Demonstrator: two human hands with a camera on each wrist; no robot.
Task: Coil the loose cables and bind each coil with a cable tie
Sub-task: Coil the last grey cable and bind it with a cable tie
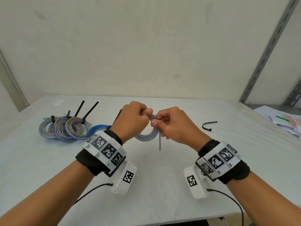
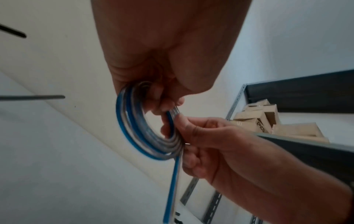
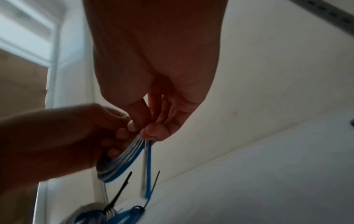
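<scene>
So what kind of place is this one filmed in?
Probably a storeroom or workshop corner: a white-covered table against a bare wall, slotted metal shelving at the right, cardboard boxes stacked on it.

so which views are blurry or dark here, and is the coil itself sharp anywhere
Head view: evenly lit, sharp; coil clear between left hand and right hand. Left wrist view: slight blur, coil readable. Right wrist view: dim, hands backlit, coil smeared.

Your head camera looks down and forward from up high at the white table and far wall. Each wrist camera sits very close under its palm, looking up along your fingers. All three see the cable coil.
</scene>
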